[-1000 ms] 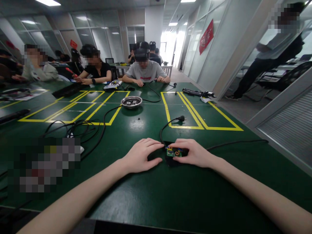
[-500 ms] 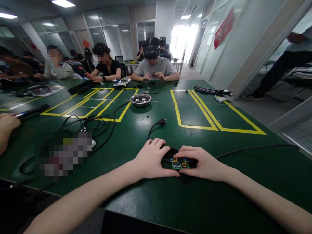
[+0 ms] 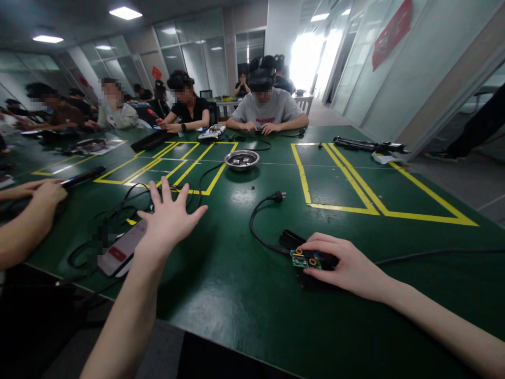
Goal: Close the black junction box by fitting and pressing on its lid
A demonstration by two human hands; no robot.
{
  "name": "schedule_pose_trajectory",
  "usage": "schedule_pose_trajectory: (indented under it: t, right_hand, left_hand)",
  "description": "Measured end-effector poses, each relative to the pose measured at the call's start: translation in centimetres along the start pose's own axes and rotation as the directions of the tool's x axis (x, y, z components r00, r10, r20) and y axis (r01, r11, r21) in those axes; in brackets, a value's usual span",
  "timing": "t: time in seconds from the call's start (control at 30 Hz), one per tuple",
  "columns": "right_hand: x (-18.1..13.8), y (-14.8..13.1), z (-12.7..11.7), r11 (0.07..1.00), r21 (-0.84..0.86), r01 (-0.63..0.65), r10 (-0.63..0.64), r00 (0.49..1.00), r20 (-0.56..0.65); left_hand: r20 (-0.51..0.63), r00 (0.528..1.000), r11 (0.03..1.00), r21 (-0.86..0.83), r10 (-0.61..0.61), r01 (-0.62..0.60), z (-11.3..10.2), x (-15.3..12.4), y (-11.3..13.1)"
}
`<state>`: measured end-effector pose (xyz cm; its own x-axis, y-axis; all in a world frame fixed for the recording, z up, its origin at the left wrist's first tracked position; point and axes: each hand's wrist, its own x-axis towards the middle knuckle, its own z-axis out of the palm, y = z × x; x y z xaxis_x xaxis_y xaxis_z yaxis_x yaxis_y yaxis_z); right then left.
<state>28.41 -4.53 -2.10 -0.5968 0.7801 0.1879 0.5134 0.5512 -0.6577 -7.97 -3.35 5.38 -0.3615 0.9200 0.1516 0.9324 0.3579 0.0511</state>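
My right hand point(image 3: 331, 260) grips a small green circuit board point(image 3: 302, 261) with two copper-coloured coils, thumb and fingers on its edges. Beneath and behind the board lies a black plastic housing point(image 3: 291, 238), partly hidden by the hand. A black cord ending in a plug point(image 3: 278, 197) runs from the housing's left side. My left hand point(image 3: 168, 213) is raised over the table with its fingers spread and nothing in it. Below and to its left rests a phone point(image 3: 120, 250), partly covered by my wrist, among tangled black cables point(image 3: 132, 197).
A metal bowl point(image 3: 241, 160) with small metal parts stands mid-table on the green surface point(image 3: 236, 247). Yellow tape outlines point(image 3: 343, 210) mark the table. A black tool-like bundle point(image 3: 371, 145) lies at the far right. A neighbour's hands point(image 3: 45, 197) hold a black rod at left; co-workers sit opposite.
My left hand has let go of the board and housing and moved left, opening above the cables and phone. My right hand stays on the board. The view has shifted slightly.
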Motion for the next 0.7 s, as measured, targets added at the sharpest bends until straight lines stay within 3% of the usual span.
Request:
schedule_pose_trajectory:
  t: [0.1, 0.2, 0.27, 0.33, 0.4, 0.43, 0.5, 0.57, 0.6, 0.7]
  right_hand:
    - [0.0, 0.0, -0.1, 1.0, 0.002, -0.002, 0.002, 1.0, 0.008]
    - [0.0, 0.0, -0.2, 1.0, 0.005, -0.004, 0.004, 1.0, 0.008]
    - [0.0, 0.0, -0.2, 1.0, 0.005, -0.001, 0.001, 1.0, 0.002]
    - [0.0, 0.1, -0.1, 1.0, 0.003, -0.004, 0.004, 1.0, -0.007]
    - [0.1, 0.2, 0.2, 1.0, -0.007, -0.018, 0.017, 1.0, -0.023]
    - [0.2, 0.3, 0.4, 1.0, -0.014, -0.028, 0.027, 0.999, -0.036]
    - [0.3, 0.4, 0.7, 0.999, -0.024, -0.047, 0.045, 0.996, -0.082]
    - [0.5, 0.5, 0.9, 0.998, -0.016, -0.06, 0.057, 0.99, -0.127]
    - [0.6, 0.5, 0.9, 0.998, -0.005, -0.059, 0.058, 0.988, -0.141]
    - [0.6, 0.5, 0.5, 0.999, 0.034, -0.036, 0.041, 0.987, -0.154]
  left_hand:
    - [0.02, 1.0, 0.996, -0.083, -0.023, 0.025, 0.4, 0.4, -1.8]
    - [0.037, 0.999, 0.995, -0.097, -0.009, 0.013, 0.4, 0.2, -1.8]
    - [-0.034, 0.999, 0.996, -0.087, 0.025, -0.028, 0.2, -0.3, -0.8]
    - [-0.196, 0.973, 0.987, -0.084, 0.121, -0.139, 0.2, -1.0, 1.1]
    - [-0.298, 0.904, 0.922, -0.142, 0.307, -0.359, 0.8, -2.1, 3.6]
    - [-0.298, 0.841, 0.835, -0.19, 0.451, -0.516, 1.4, -2.8, 4.9]
    - [-0.226, 0.624, 0.545, -0.326, 0.748, -0.772, 2.8, -4.2, 7.5]
    - [-0.172, 0.454, 0.351, -0.421, 0.874, -0.836, 4.3, -5.5, 9.6]
    - [-0.151, 0.415, 0.317, -0.434, 0.897, -0.844, 5.0, -6.0, 10.4]
    - [-0.155, 0.435, 0.33, -0.448, 0.887, -0.831, 6.3, -6.4, 11.5]
